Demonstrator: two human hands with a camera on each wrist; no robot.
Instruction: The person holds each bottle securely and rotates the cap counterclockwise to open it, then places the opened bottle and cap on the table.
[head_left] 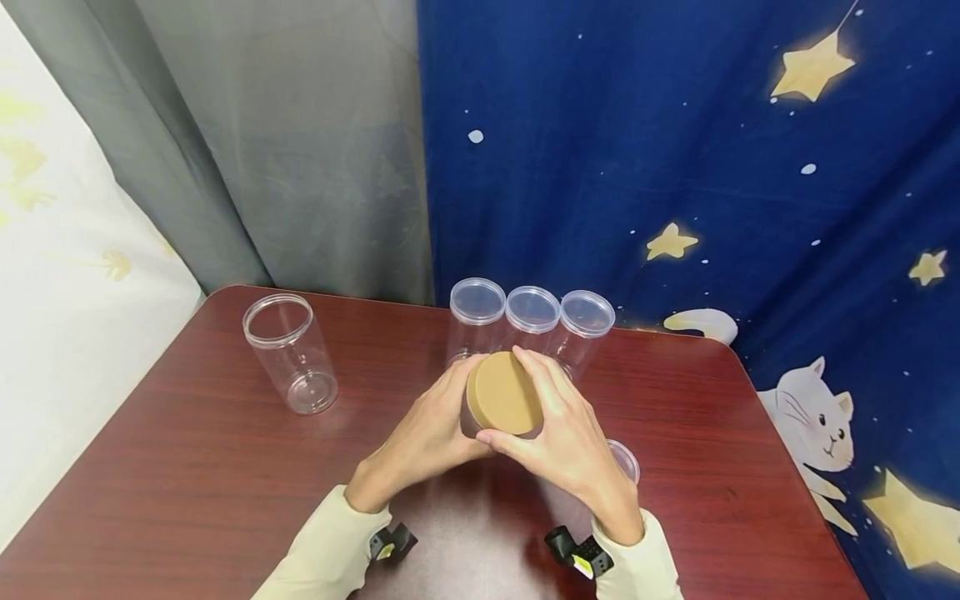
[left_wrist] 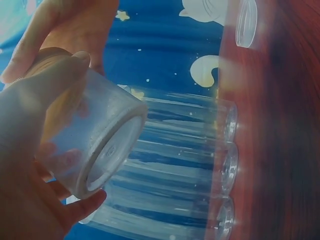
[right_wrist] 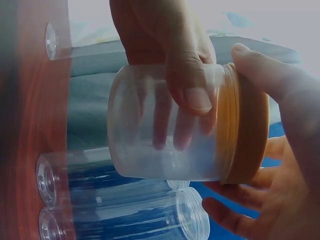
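Held up over the table is a frosted plastic jar (right_wrist: 145, 125) with a tan screw lid (head_left: 508, 393). My left hand (head_left: 435, 425) grips the jar's body, its thumb on one side and its fingers wrapped behind. With my right hand (head_left: 566, 433) I grip the lid by its rim, thumb and fingers spread around it. The lid sits on the jar's mouth. In the left wrist view the jar's base (left_wrist: 115, 150) is tilted toward the camera, and I see nothing inside the jar.
Three clear lidded jars (head_left: 532, 310) stand in a row at the table's back edge. A taller clear jar without a lid (head_left: 288, 350) stands at the left. Partly behind my right wrist is another clear round container (head_left: 624, 461). Curtains hang behind the wooden table (head_left: 187, 467).
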